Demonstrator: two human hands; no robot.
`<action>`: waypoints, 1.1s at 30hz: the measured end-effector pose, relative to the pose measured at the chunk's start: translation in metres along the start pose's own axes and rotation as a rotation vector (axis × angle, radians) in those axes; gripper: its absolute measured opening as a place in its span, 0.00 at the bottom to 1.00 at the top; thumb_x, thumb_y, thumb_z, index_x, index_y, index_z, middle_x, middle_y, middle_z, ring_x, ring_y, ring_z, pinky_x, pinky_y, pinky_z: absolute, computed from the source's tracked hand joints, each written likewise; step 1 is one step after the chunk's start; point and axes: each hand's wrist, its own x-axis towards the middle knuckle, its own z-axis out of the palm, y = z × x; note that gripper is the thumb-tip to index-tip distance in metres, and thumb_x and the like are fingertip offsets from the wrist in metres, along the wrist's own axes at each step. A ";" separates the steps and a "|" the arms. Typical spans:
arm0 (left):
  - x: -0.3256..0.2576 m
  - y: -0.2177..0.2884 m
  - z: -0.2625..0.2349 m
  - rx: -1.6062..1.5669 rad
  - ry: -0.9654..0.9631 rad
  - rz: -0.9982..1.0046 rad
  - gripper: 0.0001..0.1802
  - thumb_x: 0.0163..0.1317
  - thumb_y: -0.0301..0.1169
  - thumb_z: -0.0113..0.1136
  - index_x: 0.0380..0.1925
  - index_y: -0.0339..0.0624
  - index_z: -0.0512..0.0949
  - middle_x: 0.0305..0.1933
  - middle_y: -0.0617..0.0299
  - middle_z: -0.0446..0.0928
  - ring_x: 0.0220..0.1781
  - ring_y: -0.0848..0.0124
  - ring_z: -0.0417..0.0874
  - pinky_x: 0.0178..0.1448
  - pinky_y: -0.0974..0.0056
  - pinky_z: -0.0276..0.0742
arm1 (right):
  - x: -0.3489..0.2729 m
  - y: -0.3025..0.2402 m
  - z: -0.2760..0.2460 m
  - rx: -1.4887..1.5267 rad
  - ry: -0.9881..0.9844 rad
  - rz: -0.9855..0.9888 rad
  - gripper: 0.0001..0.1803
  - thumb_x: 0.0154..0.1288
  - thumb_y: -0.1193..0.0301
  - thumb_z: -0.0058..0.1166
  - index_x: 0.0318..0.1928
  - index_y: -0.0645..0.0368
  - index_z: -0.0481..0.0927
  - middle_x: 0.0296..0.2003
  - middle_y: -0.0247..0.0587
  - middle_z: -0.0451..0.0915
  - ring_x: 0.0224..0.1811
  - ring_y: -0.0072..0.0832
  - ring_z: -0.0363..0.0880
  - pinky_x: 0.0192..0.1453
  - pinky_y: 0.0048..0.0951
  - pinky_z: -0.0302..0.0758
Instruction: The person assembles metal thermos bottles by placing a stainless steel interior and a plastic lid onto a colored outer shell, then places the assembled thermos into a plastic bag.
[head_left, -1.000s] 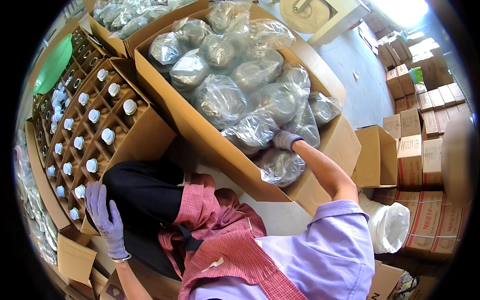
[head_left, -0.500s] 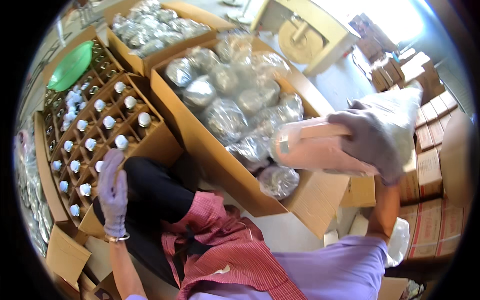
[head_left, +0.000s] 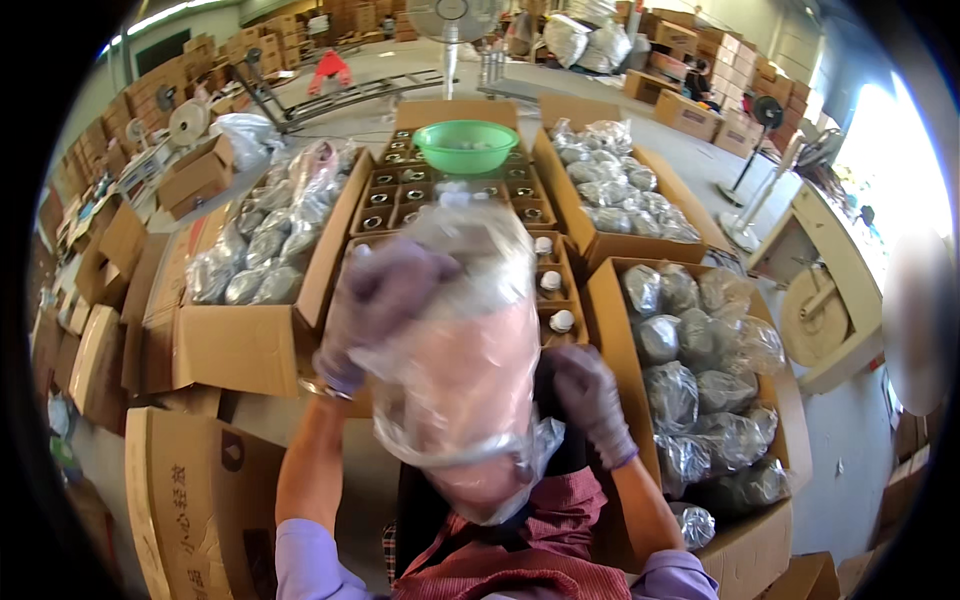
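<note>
A clear plastic bag (head_left: 462,360) with a pinkish object inside is held up close before the camera, above the person's lap. The gloved left hand (head_left: 385,300) has its grip closed around the bag's upper left side; the gloved right hand (head_left: 590,400) pinches the bag's lower right edge. The bag's contents are blurred, and whether its mouth is tied cannot be told.

Just behind the bag stands a divided carton (head_left: 455,215) of small compartments, some holding white-capped bottles (head_left: 555,300), many in the far rows looking unfilled; a green bowl (head_left: 466,146) rests on its far end. Right of the bag, an open cardboard box (head_left: 700,400) is heaped with similar bagged items, and another such box (head_left: 620,190) lies beyond it. Left of the bag, a third box (head_left: 262,250) holds more bagged pieces. Judging by the full boxes, much is already bagged, while this piece is in hand.
</note>
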 end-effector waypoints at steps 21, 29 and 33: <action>-0.046 -0.123 0.080 -1.404 0.130 -0.676 0.38 0.75 0.57 0.33 0.34 0.32 0.80 0.50 0.45 0.80 0.51 0.50 0.83 0.59 0.49 0.79 | -0.054 -0.022 -0.065 -0.002 -0.862 0.075 0.38 0.52 0.50 0.68 0.57 0.63 0.77 0.56 0.55 0.76 0.58 0.50 0.76 0.63 0.40 0.74; -0.059 -0.111 0.083 -0.801 0.319 -0.759 0.27 0.76 0.47 0.39 0.40 0.33 0.77 0.41 0.51 0.81 0.40 0.59 0.82 0.49 0.61 0.79 | 0.090 -0.099 -0.013 -0.042 -0.221 -0.248 0.13 0.59 0.73 0.58 0.46 0.60 0.82 0.43 0.43 0.83 0.51 0.43 0.78 0.60 0.42 0.72; -0.060 -0.019 0.065 0.698 0.043 -0.239 0.11 0.69 0.35 0.53 0.39 0.38 0.77 0.36 0.52 0.78 0.41 0.54 0.81 0.46 0.60 0.77 | 0.060 -0.009 0.030 0.761 -0.093 -0.123 0.24 0.79 0.54 0.38 0.37 0.60 0.79 0.49 0.48 0.80 0.59 0.41 0.74 0.66 0.42 0.67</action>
